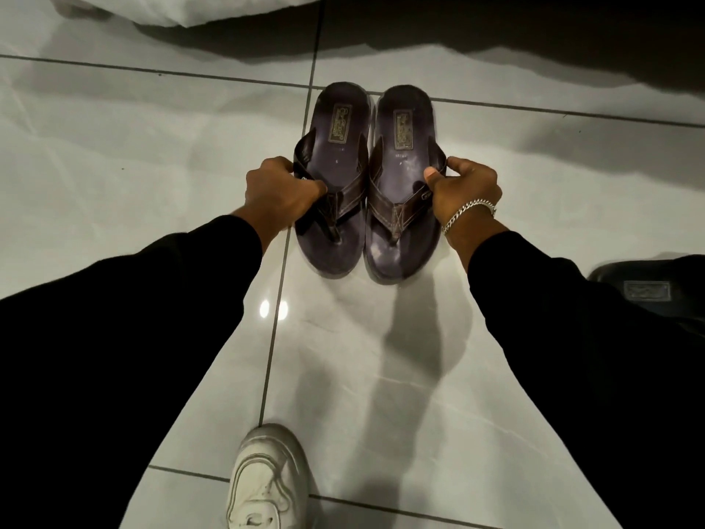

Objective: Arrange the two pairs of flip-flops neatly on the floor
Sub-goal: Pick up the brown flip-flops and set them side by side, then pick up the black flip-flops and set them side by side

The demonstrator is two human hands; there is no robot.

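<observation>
A white sneaker (267, 479) stood at the bottom edge, its heel end cut off by the frame, with two black sleeves (126, 318) reaching forward above it. On the pale tiled floor (381, 376) a pair of dark brown flip-flops (366, 177) lay side by side, edges touching, their long axes running away from the camera, toe ends nearest the person and heels toward a white cloth (190, 9) at the top. The left hand (282, 190) was clenched on the outer strap of the left flip-flop (335, 147); the right hand (463, 189), a silver bracelet (469, 211) at its wrist, pinched the outer strap of the right flip-flop (404, 154). At the right edge another dark flip-flop (648, 288) showed only in part, hidden by the sleeve and the frame. The gold insole labels were too blurred to read.
</observation>
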